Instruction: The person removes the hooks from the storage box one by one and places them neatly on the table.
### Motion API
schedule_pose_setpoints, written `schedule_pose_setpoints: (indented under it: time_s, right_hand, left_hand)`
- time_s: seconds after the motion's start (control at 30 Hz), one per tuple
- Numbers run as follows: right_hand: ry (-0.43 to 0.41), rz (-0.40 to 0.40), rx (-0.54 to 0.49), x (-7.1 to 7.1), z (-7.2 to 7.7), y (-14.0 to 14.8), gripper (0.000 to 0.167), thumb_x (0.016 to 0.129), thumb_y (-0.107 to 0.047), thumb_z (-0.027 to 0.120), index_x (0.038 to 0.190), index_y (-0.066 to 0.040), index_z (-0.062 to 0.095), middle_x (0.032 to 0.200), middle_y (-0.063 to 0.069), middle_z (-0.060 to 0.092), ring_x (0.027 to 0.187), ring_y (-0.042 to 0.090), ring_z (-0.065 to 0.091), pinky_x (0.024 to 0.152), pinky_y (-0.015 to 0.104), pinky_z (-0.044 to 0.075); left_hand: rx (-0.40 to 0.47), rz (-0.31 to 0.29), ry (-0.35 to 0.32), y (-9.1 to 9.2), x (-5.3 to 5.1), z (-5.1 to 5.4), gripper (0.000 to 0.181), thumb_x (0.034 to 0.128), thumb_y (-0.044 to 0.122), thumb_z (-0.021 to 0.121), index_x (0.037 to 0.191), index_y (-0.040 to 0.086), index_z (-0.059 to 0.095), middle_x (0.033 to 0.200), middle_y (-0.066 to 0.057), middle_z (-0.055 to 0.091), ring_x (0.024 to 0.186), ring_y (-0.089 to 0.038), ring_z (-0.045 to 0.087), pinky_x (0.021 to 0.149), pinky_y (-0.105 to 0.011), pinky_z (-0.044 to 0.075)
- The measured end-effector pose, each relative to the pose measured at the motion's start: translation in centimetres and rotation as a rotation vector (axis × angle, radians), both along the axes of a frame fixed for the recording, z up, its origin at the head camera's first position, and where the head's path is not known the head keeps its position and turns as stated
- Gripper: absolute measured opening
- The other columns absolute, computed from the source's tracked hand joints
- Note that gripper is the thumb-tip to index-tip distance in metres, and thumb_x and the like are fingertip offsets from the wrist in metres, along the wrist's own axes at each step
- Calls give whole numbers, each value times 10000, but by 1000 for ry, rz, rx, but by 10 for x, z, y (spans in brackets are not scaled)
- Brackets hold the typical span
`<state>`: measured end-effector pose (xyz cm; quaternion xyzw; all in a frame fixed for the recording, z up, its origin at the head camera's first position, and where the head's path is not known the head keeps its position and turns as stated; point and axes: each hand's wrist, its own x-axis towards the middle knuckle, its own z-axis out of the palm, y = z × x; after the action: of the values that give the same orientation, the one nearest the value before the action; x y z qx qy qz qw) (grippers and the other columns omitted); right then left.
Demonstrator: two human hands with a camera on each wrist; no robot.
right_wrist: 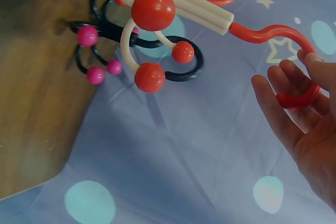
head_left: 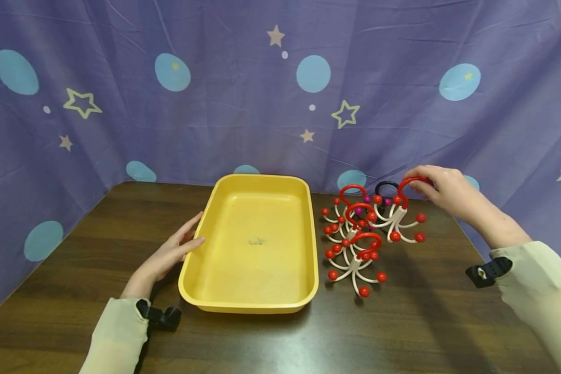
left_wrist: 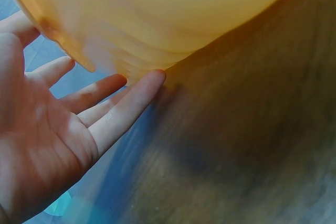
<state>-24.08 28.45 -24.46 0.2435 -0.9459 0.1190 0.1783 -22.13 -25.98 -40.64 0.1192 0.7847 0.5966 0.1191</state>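
In the head view, my right hand (head_left: 441,192) holds a hook hanger (head_left: 396,221) by its red hook, at the right of the hanger group. White curved arms with red ball tips spread from its stem. In the right wrist view, the thumb presses the red hook (right_wrist: 262,34) against the fingers. My left hand (head_left: 168,254) rests at the left side of a yellow tray (head_left: 250,309). Its thumb lies at the rim, and its straight fingers touch the outer wall (left_wrist: 173,35) in the left wrist view.
Several similar red-and-white hook hangers (head_left: 355,264) stand close together right of the tray. Behind them is a black hanger (right_wrist: 107,31) with pink balls. All of it is on a dark wooden table (head_left: 121,223), with a purple patterned cloth (head_left: 243,124) hanging behind.
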Motion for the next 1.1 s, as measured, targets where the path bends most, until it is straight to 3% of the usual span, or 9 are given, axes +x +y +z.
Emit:
schedule_pose_setpoints:
  time_s: [0.2,0.3,0.47,0.67,1.1]
  right_hand:
    - [82,81,29,-4,-18,4,134,846,-82,626,961,-145,656,786,-31,638,659,95,522,593,304,409]
    - [95,118,23,-7,-26,5,142,829,-62,638,952,-131,657,818,-19,657,713,126,570,625,335,437]
    - [76,140,11,-10,-39,4,145,828,-33,630,950,-107,654,846,10,671,754,156,603,652,361,456]
    - [0,86,-16,-10,-45,2,126,856,-61,608,946,-137,652,847,-19,664,761,139,603,659,346,462]
    - [-10,141,9,-9,-60,2,123,846,-65,620,948,-125,654,844,-33,660,762,137,613,661,351,468]
  left_hand:
    - [15,-3,0,-1,-2,0,675,948,259,479,1475,265,58,1397,-263,279,1096,-309,505,787,-414,503]
    - [21,-9,3,-1,-2,0,672,950,255,477,1475,264,58,1399,-263,278,1090,-303,513,784,-416,505]
    - [22,-11,7,-1,-2,0,667,952,255,472,1475,265,59,1398,-261,285,1073,-278,529,778,-415,508]
    - [19,-7,4,0,-2,0,668,952,261,471,1475,266,56,1390,-263,291,1055,-251,541,776,-410,511]
    - [5,5,-3,0,-1,-2,671,947,277,479,1474,274,63,1401,-253,284,1101,-297,502,797,-422,500]
